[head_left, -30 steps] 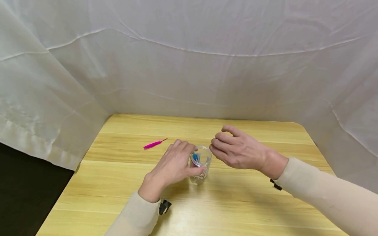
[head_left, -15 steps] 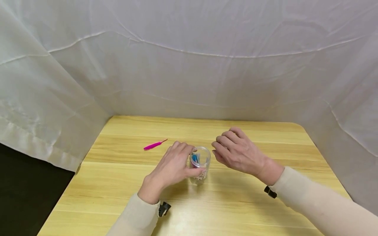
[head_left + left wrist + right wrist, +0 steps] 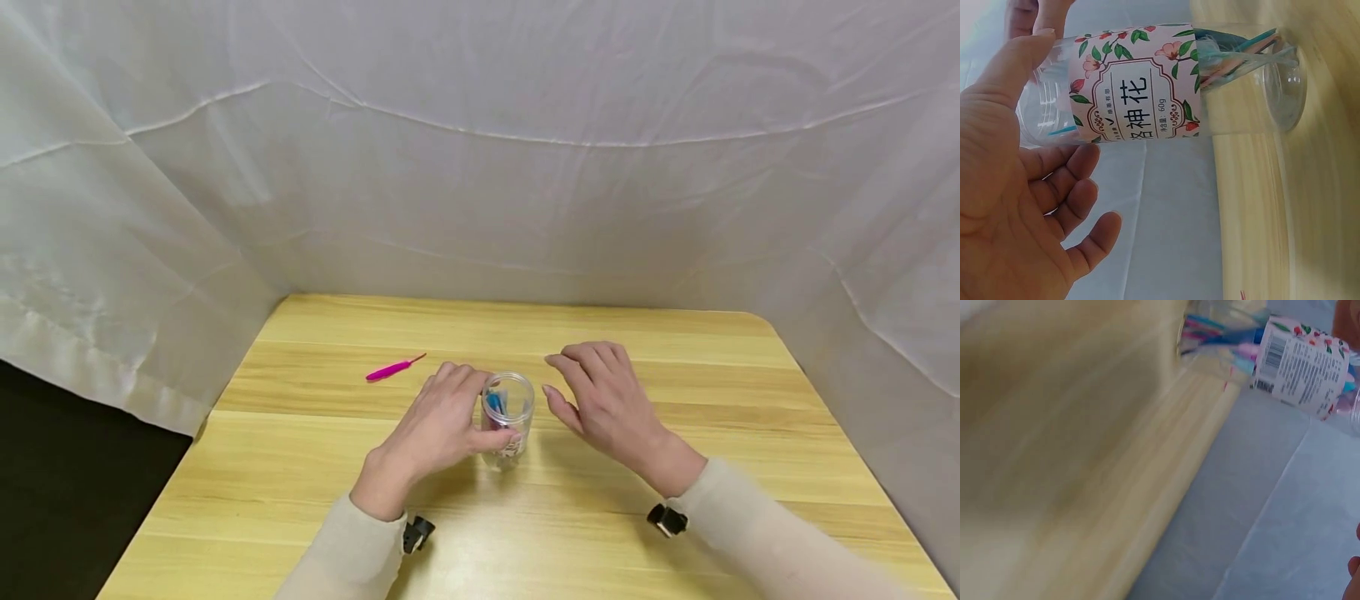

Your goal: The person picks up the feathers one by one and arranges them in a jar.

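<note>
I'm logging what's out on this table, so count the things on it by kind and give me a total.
Clear plastic jar with a floral label, standing upright, left hand gripping it: 1
Pink pick lying loose on the wooden table: 1
Coloured picks inside the jar: several, too bunched to count
Total loose things on the table: 2
The right hand hovers beside the jar, holding nothing.

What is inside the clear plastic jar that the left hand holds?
Inside the jar stand thin coloured sticks, blue, teal and pink. The floral label and the left hand cover the middle part, so their number and exact kind cannot be told.
</note>
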